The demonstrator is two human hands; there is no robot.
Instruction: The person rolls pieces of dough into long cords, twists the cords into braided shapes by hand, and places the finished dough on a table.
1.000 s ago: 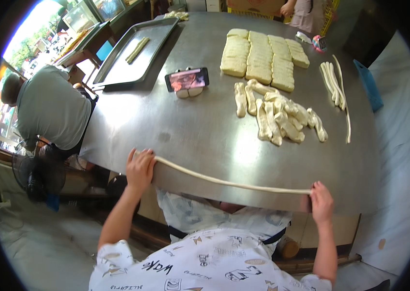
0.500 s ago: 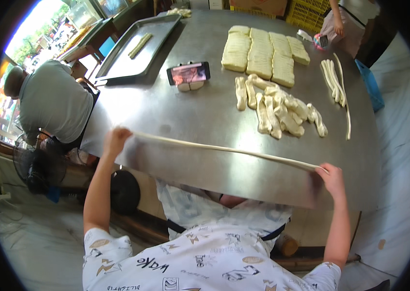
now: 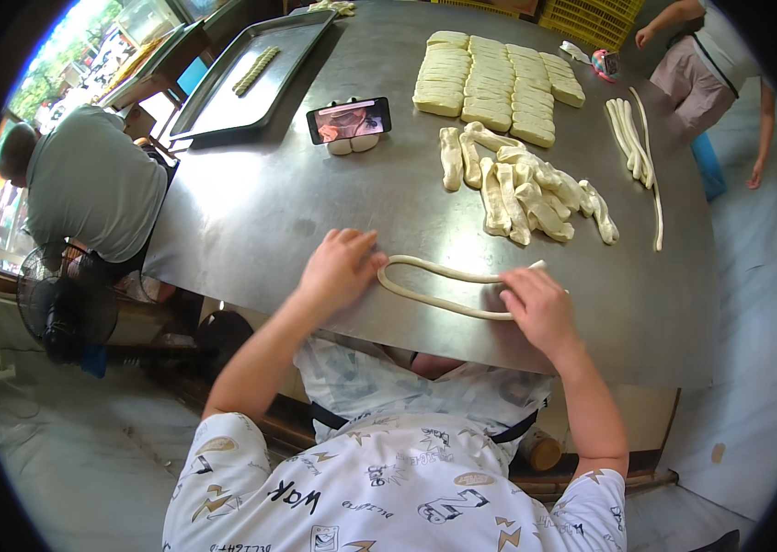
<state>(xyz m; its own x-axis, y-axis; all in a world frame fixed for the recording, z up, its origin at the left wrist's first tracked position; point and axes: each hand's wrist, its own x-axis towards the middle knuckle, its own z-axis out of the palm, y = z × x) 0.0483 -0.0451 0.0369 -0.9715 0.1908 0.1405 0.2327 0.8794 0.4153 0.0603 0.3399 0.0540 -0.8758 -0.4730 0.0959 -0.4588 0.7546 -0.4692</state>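
Note:
A long, pale dough rope lies on the metal table, folded into a narrow loop with its bend at the left. My left hand is palm down beside that bend, fingers spread and the thumb side touching the dough. Over the rope's two ends at the right, my right hand has its fingers curled down on the strands; a short tip pokes out past it. Beyond the loop is a heap of short dough strips. Scored dough slabs lie behind the heap.
A phone stands propped on the metal table. Farther left is a dark tray with one twisted dough stick. Several dough ropes lie at the right. One person sits at the left; another stands far right.
The rope was stretched nearly straight between my widely spread hands. Now it is doubled into a loop on the table, and my hands have come closer together.

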